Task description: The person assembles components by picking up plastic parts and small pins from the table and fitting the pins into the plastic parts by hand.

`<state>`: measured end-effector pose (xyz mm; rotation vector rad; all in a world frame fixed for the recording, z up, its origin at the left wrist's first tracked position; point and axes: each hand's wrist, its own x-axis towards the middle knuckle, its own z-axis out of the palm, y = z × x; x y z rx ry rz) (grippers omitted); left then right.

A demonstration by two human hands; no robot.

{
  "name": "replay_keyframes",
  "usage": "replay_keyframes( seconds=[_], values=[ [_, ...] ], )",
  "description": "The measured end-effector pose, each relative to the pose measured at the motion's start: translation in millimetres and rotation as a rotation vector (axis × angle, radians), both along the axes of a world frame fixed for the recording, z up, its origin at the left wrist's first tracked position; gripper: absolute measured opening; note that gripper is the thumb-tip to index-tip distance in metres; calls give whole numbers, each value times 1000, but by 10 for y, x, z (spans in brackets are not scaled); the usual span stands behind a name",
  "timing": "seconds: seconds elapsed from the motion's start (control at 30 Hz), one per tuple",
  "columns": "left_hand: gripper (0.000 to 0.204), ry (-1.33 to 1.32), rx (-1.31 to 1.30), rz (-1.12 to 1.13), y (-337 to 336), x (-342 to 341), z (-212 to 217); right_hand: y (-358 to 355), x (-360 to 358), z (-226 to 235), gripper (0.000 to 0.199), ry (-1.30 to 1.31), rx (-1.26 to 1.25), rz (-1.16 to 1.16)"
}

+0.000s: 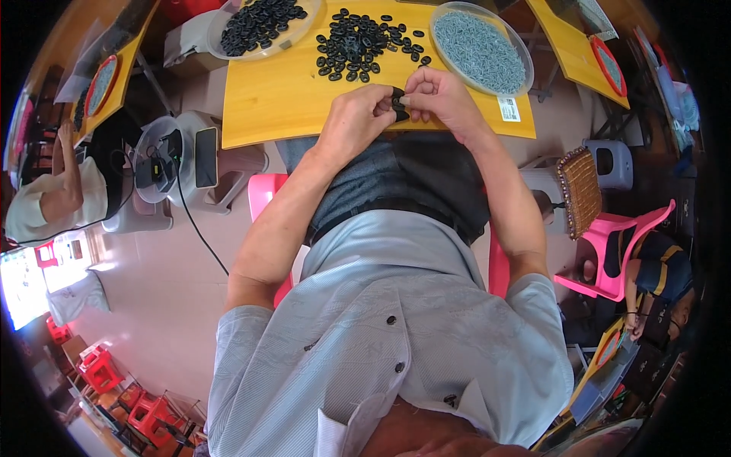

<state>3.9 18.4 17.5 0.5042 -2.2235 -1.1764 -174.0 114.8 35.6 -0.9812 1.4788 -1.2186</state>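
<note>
My left hand [356, 120] is closed in a pinch at the near edge of the yellow table, with black coverings on its fingertips. Between those fingertips is a small black oval piece [397, 101], partly hidden. Against that piece my right hand [442, 100] presses its thumb and forefinger together; whatever they hold is too small to make out. Just beyond both hands lies a loose pile of black oval pieces with holes [356, 44]. A round clear tub of small silvery screws [480, 53] stands to the right of the pile.
Another clear tub with black pieces [263, 27] sits at the table's far left. The yellow table [266, 107] has a white label at its right. Left of me, a stool holds a phone [206, 157] beside a bucket with a cable. Other people sit at both sides.
</note>
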Motion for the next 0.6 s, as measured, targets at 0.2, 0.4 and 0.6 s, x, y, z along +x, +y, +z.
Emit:
replay_keyframes(
  seconds=[0.2,0.4,0.6],
  values=[
    [22,-34,-92,-18,-22,65,15,-9,63,3,11,47,-12,8],
    [18,49,-120,-38,38,104,-12,72,112,5,11,28,24,-8],
    [16,41,-168,-39,40,121,-8,75,127,21,11,-62,-10,25]
  ],
)
